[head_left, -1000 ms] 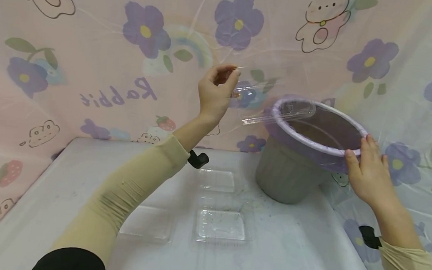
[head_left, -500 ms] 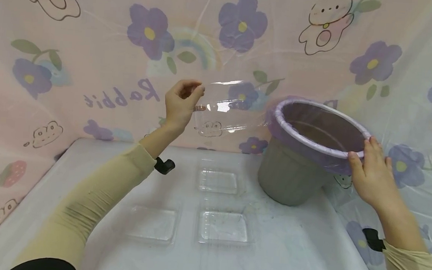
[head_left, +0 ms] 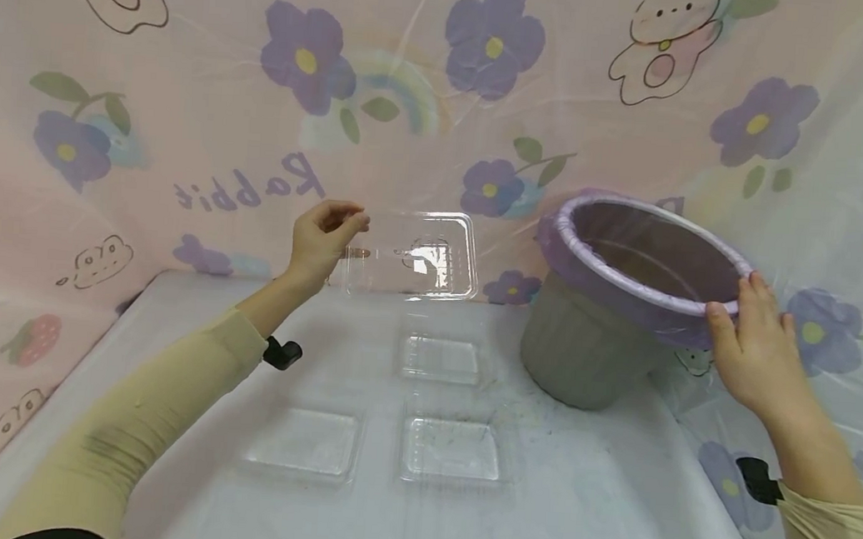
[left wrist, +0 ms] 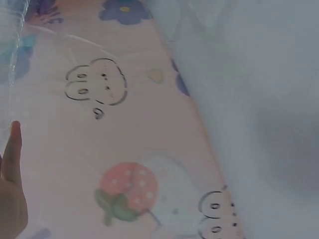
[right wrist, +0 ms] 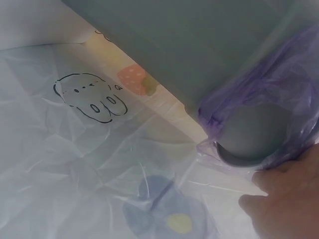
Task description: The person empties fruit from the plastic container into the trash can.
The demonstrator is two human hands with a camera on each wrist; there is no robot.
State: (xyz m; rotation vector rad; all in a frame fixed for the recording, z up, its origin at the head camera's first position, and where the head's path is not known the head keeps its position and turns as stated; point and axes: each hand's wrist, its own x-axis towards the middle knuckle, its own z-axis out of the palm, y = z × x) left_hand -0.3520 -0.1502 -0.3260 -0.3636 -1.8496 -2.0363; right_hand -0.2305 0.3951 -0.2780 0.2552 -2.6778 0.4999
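My left hand (head_left: pixel 322 243) pinches a clear plastic food container (head_left: pixel 464 257) by its left edge, thumb against fingers. The container hangs above the back of the table, its flat face turned to me, a bright reflection on it. A slice of it (left wrist: pixel 9 59) shows at the left edge of the left wrist view, above the fingers. At right, my right hand (head_left: pixel 760 351) grips the near right rim of a grey trash can (head_left: pixel 584 347), which leans to the right. A purple bag (right wrist: pixel 224 99) lines the can and folds over its rim. The can's bottom inside is mostly hidden.
Several clear plastic trays lie on the white-covered table (head_left: pixel 595 515): a back tray (head_left: pixel 440 359), a front middle tray (head_left: pixel 452 450) and a front left tray (head_left: pixel 302 442). Small specks dot the cloth near the can. A patterned curtain (head_left: pixel 210 104) stands behind and at both sides.
My left hand has moved left and down with the container, away from the can's mouth, and the container has turned to face me. My right hand has stayed on the rim.
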